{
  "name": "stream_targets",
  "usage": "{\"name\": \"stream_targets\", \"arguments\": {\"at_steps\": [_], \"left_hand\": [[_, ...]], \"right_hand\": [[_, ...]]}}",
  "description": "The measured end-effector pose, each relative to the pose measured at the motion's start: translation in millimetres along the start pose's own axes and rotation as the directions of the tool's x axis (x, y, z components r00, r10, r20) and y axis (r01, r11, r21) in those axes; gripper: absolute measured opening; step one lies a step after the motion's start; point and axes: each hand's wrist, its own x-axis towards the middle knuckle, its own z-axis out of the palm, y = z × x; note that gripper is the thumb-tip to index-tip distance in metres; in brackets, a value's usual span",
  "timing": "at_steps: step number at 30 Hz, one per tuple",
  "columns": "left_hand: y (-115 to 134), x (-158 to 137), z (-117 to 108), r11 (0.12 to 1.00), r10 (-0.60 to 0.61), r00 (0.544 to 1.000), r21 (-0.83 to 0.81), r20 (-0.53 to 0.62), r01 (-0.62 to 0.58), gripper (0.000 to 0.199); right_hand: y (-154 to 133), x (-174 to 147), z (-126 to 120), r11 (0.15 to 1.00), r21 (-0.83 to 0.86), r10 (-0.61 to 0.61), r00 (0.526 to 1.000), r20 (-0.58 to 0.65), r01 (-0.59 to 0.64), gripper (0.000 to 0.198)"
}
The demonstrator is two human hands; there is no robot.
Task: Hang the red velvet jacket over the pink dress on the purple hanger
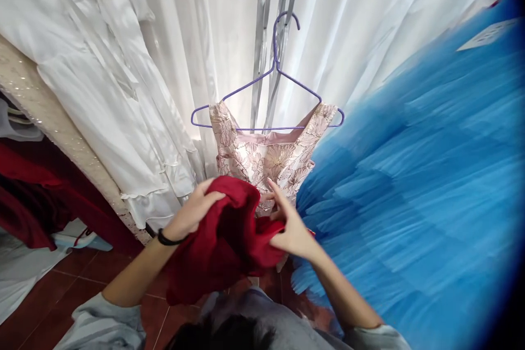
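Cloth (200, 260), red, in the grip of left hand (195, 210) and, seemingly, right hand (293, 231), patterned dress (273, 158) partly hidden behind.

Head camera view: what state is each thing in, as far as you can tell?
Red cloth: bunched, gripped from both sides.
Left fingers: closed on the cloth.
Right fingers: pinching the cloth, one stretched out.
Black wristband: worn, left wrist.
Floral dress: hung by its straps, partly hidden.
Purple hanger: upright, bearing the dress.
White garments: hanging.
White fabric behind: hanging in folds.
Blue tulle: layered, spread wide.
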Motion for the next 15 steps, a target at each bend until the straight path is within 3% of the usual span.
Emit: {"name": "stream_targets", "arguments": {"at_steps": [2, 4, 6, 7, 8, 9, 10, 11, 12, 13, 15], "left_hand": [[-5.2, -4.9, 26.9, 0.997, 0.032, 0.990, 0.069, 0.139, -0.042, 0.026], [-10.0, -6.2, 35.2, 0.977, 0.071, 0.934, 0.164, 0.350, -0.136, 0.026], [-16.6, 4.6, 25.0, 0.945, 0.163, 0.888, 0.191, 0.430, -0.266, 0.039], [-21.4, 16.2, 15.9, 0.923, 0.246, 0.901, 0.197, 0.358, -0.331, 0.052], [-27.0, 31.8, 6.4, 0.896, 0.343, 0.916, 0.222, 0.206, -0.385, 0.070], [-33.4, 50.7, -2.2, 0.869, 0.430, 0.903, 0.267, 0.012, -0.417, 0.090], [-40.0, 71.5, -8.7, 0.853, 0.482, 0.861, 0.310, -0.163, -0.419, 0.107], [-46.2, 92.9, -12.7, 0.857, 0.488, 0.831, 0.330, -0.266, -0.397, 0.119], [-51.5, 113.3, -14.3, 0.874, 0.458, 0.843, 0.316, -0.284, -0.369, 0.123], [-55.6, 131.5, -13.9, 0.900, 0.401, 0.889, 0.276, -0.222, -0.337, 0.117], [-59.6, 158.5, -11.0, 0.945, 0.273, 0.962, 0.188, 0.005, -0.269, 0.084]], "right_hand": [[10.9, -0.8, 34.5, 1.000, -0.023, -0.015, 1.000, -0.003, 0.015, 0.107], [26.2, 1.4, 50.1, 1.000, 0.003, -0.008, 0.999, -0.047, 0.008, 0.083], [40.6, 1.2, 38.1, 0.996, 0.081, 0.052, 0.989, -0.139, -0.041, 0.048], [46.7, -1.1, 21.8, 0.991, 0.116, 0.095, 0.975, -0.202, -0.072, 0.036], [52.0, -4.8, 0.0, 0.985, 0.143, 0.134, 0.952, -0.277, -0.097, 0.030], [56.8, -9.6, -26.1, 0.980, 0.163, 0.163, 0.919, -0.359, -0.111, 0.030], [61.3, -14.4, -55.3, 0.977, 0.182, 0.180, 0.874, -0.451, -0.107, 0.032], [65.3, -18.2, -86.4, 0.976, 0.203, 0.180, 0.812, -0.556, -0.077, 0.035], [69.0, -19.8, -118.3, 0.975, 0.222, 0.164, 0.730, -0.663, -0.017, 0.037], [72.2, -18.5, -150.0, 0.970, 0.233, 0.140, 0.630, -0.764, 0.068, 0.036], [75.7, -5.2, -208.8, 0.949, 0.210, 0.083, 0.452, -0.888, 0.237, 0.023]]}}
